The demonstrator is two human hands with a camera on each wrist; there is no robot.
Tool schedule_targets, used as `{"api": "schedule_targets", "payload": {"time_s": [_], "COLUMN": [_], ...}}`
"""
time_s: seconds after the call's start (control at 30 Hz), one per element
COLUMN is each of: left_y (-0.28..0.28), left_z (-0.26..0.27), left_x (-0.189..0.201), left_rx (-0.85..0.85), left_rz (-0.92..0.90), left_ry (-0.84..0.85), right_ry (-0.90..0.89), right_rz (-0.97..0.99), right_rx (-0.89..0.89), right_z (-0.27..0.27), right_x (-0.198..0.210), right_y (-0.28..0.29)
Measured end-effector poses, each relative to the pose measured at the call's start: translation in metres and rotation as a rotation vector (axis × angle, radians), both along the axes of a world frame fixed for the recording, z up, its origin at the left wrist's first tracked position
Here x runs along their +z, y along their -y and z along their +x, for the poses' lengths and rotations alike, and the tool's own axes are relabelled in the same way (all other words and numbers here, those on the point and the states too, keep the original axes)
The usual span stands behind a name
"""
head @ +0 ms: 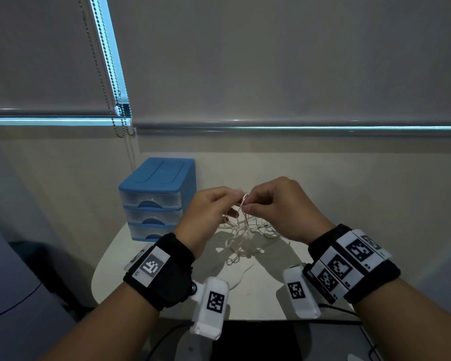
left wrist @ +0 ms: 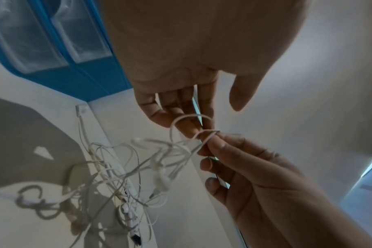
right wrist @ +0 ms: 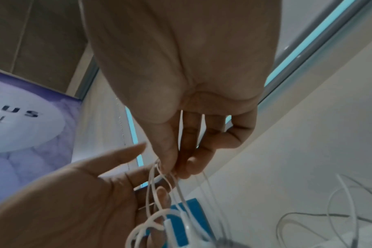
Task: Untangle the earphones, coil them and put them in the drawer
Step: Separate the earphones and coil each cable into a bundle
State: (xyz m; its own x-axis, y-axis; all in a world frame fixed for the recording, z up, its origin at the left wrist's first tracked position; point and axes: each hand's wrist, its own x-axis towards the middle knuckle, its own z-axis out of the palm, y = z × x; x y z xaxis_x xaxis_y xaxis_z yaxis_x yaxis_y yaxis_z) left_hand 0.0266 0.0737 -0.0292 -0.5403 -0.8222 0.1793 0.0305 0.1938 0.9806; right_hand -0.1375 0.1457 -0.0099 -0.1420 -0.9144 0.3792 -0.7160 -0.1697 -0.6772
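A tangle of white earphones (head: 241, 230) (left wrist: 121, 176) hangs from both hands above the white table (head: 258, 295), its lower loops resting on the tabletop. My left hand (head: 233, 204) (left wrist: 193, 124) has a loop of cable hooked over its curled fingers, the thumb held apart. My right hand (head: 248, 204) (right wrist: 174, 169) pinches a few strands between thumb and fingertips, right against the left fingers. An earbud and the inline remote dangle in the knot. The blue drawer unit (head: 154, 194) (left wrist: 74, 55) stands at the table's left with its three clear drawers closed.
A bead chain (head: 115, 100) from the window blind hangs behind the drawer unit. A dark flat object (head: 253, 340) and black cords lie at the table's front edge. A purple-and-white box (right wrist: 21, 125) stands off to the left. The wall runs close behind the table.
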Motion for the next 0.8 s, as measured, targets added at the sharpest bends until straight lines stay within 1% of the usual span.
{"api": "schedule_targets", "payload": {"time_s": [0.1,0.23,0.33,0.4,0.43,0.57,0.67,0.8], "left_y": [0.001,0.004,0.008,0.01,0.011,0.015,0.018,0.024], "left_z": [-0.003,-0.005,-0.003,-0.002,-0.002,0.0,0.001,0.004], "left_x": [-0.002,0.0,0.003,0.005,0.005,0.005,0.003,0.001], "left_rx": [0.016,0.041,0.036,0.016,0.016,0.071,0.112,0.189], "left_rz": [-0.01,0.033,0.151,0.232,0.244,0.198,0.165,0.195], "left_ry": [-0.009,-0.07,-0.182,-0.265,-0.277,-0.204,-0.154,-0.212], "right_ry": [-0.047,-0.041,0.075,0.165,0.206,0.358,0.481,0.616], "right_rz": [-0.008,-0.029,-0.048,-0.03,-0.021,-0.03,-0.075,-0.183], "right_rx": [0.003,-0.091,-0.133,-0.116,-0.104,-0.088,-0.116,-0.21], "right_z": [0.002,0.002,0.001,0.0,-0.001,-0.006,-0.012,-0.025], "right_x": [-0.001,-0.002,0.0,0.001,0.001,0.001,0.003,0.008], "right_y": [-0.001,-0.002,-0.004,-0.005,-0.006,-0.004,-0.003,-0.004]}}
